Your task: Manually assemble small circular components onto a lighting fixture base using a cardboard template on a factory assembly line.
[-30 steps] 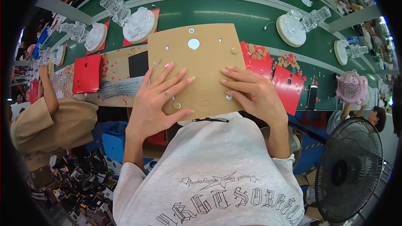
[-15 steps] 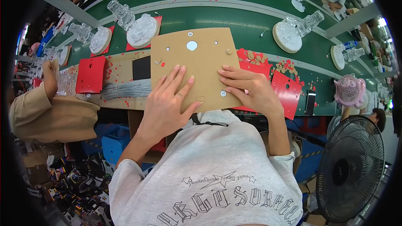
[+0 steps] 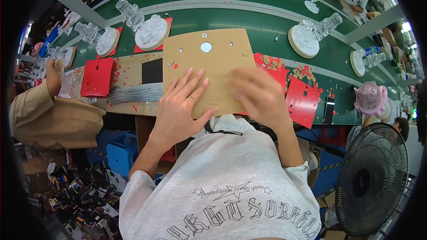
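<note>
A tan cardboard sheet (image 3: 189, 55) lies before me, with a large round hole near its far edge, small rectangular cutouts and several small round spots. My left hand (image 3: 179, 109) rests flat on its left half, fingers stretched out toward the far edge. Over the right side of the sheet is my right hand (image 3: 265, 100); motion smears its fingers, so I cannot tell whether they hold anything. That hand covers the sheet's lower right corner. A red sheet (image 3: 300, 104) with punched holes lies to the right, near loose red and brown discs (image 3: 269, 61).
Left of the cardboard are a red stack (image 3: 96, 78), a black square (image 3: 152, 71) and a bundle of grey wires (image 3: 135, 93). Clear figures on round bases (image 3: 152, 40) stand farther back. At right are a phone (image 3: 329, 110), a pink fan (image 3: 372, 98) and a large black fan (image 3: 371, 180).
My right hand's fingers have moved from lying on the cardboard into a blurred, more bent pose. The cardboard has shifted slightly right in view. My left hand stays flat on it.
</note>
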The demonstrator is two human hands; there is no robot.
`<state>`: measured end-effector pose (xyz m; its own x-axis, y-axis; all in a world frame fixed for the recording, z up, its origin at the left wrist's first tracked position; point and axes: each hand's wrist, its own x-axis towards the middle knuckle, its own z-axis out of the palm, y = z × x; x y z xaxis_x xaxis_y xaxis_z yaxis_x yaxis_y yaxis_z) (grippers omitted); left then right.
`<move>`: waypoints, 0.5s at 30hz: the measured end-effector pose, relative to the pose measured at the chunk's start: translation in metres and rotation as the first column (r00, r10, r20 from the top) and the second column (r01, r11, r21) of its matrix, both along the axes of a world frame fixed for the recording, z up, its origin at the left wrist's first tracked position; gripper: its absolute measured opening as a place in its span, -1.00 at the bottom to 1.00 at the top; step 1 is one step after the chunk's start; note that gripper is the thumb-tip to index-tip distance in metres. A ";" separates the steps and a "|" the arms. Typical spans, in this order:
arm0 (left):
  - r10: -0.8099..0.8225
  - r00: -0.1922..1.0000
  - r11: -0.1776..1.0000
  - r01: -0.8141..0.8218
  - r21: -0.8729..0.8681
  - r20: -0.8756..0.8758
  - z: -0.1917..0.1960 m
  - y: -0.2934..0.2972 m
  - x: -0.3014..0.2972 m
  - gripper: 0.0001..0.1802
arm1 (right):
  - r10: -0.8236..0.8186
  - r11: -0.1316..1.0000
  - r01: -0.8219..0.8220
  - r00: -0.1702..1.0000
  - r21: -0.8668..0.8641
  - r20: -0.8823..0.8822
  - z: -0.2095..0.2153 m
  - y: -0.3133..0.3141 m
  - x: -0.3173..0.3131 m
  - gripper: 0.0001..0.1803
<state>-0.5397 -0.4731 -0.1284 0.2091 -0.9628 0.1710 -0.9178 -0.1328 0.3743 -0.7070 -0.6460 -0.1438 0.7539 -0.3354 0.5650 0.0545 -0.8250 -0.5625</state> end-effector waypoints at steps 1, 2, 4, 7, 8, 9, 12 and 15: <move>-0.006 1.000 1.000 0.006 -0.010 -0.005 0.000 0.000 0.000 -0.35 | 0.002 1.000 -0.002 1.000 0.003 -0.004 -0.002 0.003 0.002 -0.73; -0.004 1.000 1.000 0.004 -0.008 -0.009 0.001 0.000 -0.001 -0.35 | 0.110 0.994 -0.108 0.992 0.033 -0.058 -0.005 0.007 0.005 -0.78; 0.011 1.000 1.000 -0.011 0.000 -0.018 0.001 0.001 -0.003 -0.31 | 0.232 0.972 -0.226 0.966 0.067 -0.112 -0.008 0.007 0.008 -0.81; 0.002 1.000 1.000 -0.002 -0.017 -0.004 0.000 -0.007 -0.003 -0.33 | 0.130 0.989 -0.139 0.981 -0.054 -0.144 -0.005 0.009 0.009 -0.77; 0.011 1.000 1.000 -0.011 -0.018 -0.006 -0.001 -0.004 -0.005 -0.33 | 0.139 0.987 -0.148 0.979 -0.055 -0.147 -0.006 0.013 0.008 -0.77; 0.008 1.000 1.000 -0.008 -0.013 -0.007 -0.005 -0.005 -0.003 -0.33 | 0.110 0.988 -0.122 0.986 -0.096 -0.126 -0.011 0.015 0.010 -0.77; 0.023 1.000 0.999 -0.023 -0.023 -0.011 -0.009 -0.005 0.001 -0.33 | -0.007 0.988 -0.003 0.998 -0.157 -0.065 -0.024 0.005 0.015 -0.77; 0.057 0.997 0.998 -0.058 -0.025 -0.049 -0.008 -0.005 0.003 -0.36 | -0.412 0.902 0.425 0.900 -0.078 0.140 -0.024 0.003 0.011 -0.82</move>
<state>-0.5363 -0.4777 -0.1368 0.2726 -0.9443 0.1842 -0.8897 -0.1746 0.4218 -0.6959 -0.6430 -0.1676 0.4827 -0.5399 0.6895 -0.2482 -0.8394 -0.4835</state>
